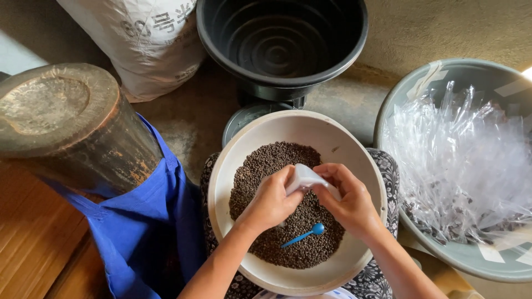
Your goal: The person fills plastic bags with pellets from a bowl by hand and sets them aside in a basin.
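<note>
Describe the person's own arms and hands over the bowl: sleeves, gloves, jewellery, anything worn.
Both forearms are bare as far as the bottom edge of the frame; no sleeve shows. The left hand and the right hand wear no gloves. No ring, bracelet or watch is visible on the parts in view.

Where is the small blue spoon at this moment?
The small blue spoon lies on the dark granules inside the cream bowl, low in the head view, just below the left hand and right hand.

Blue spoon [305, 235], cream bowl [354, 160]
</note>
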